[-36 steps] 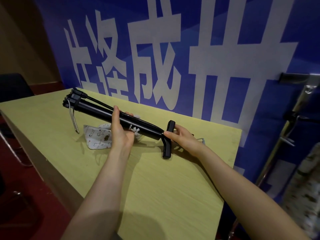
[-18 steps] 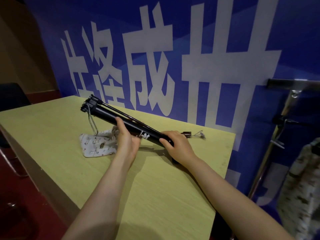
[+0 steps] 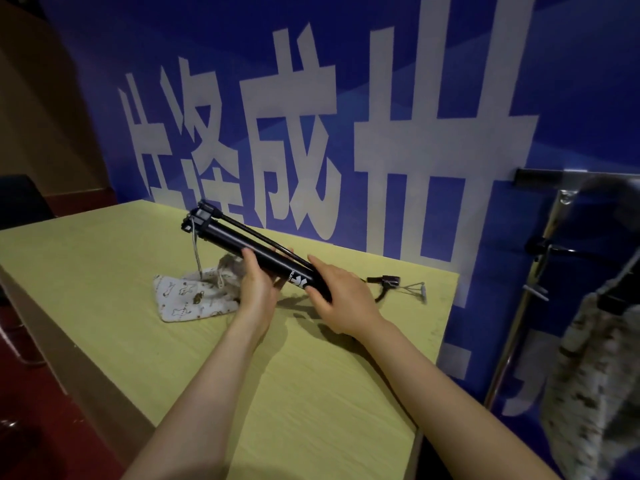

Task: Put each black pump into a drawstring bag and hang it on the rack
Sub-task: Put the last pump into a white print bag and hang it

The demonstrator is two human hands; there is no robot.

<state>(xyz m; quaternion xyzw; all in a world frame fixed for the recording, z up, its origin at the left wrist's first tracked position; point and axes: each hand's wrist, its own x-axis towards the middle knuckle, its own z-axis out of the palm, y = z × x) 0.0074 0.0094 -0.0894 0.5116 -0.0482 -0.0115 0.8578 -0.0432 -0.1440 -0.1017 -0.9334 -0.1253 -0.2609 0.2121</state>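
I've got the black pump (image 3: 249, 244) up off the table (image 3: 104, 271), tilted, left hand (image 3: 256, 289) wrapped round mid-barrel, right hand (image 3: 341, 299) gripping the near end. Drawstring bag (image 3: 188, 299) lies flat just beside/under, mouth not open yet. Risk imo: pump's dangling wire foot snags bag cord, or hose end w/ the clip catches while I'm feeding it in.

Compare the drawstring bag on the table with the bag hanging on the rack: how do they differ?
The drawstring bag lies flat and crumpled on the table, beside the left hand; the hanging bag hangs upright from the rack. The first looks small, the second long. Both are pale, patterned cloth.
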